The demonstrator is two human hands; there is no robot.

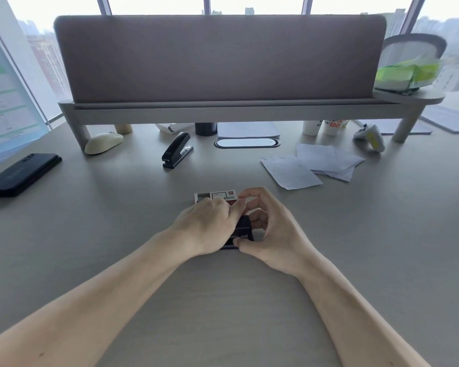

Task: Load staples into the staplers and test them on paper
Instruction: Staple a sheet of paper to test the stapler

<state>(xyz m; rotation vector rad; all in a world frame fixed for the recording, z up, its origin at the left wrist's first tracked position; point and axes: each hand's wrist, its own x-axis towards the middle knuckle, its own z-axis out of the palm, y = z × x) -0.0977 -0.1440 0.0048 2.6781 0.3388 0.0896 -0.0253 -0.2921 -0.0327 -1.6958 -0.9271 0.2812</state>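
A small black stapler (pixel 242 231) sits on the grey desk between both hands, mostly hidden by them. My left hand (pixel 207 229) wraps over its left side. My right hand (pixel 270 229) grips its right side, thumb at the near end and fingers curled above it. Just behind the hands lies a small red and white staple box (pixel 214 196). A second, larger black stapler (pixel 176 149) stands closed farther back on the left. Several white paper sheets (pixel 310 165) lie at the right, some with staples along their edges.
A black phone (pixel 21 173) lies at the left, near a tilted monitor (pixel 6 102). A cream mouse (pixel 104 143), a dark cup (pixel 205 129), white cups (pixel 326 127) and a game controller (pixel 371 136) sit under a grey shelf riser (pixel 223 108) carrying a fabric screen.
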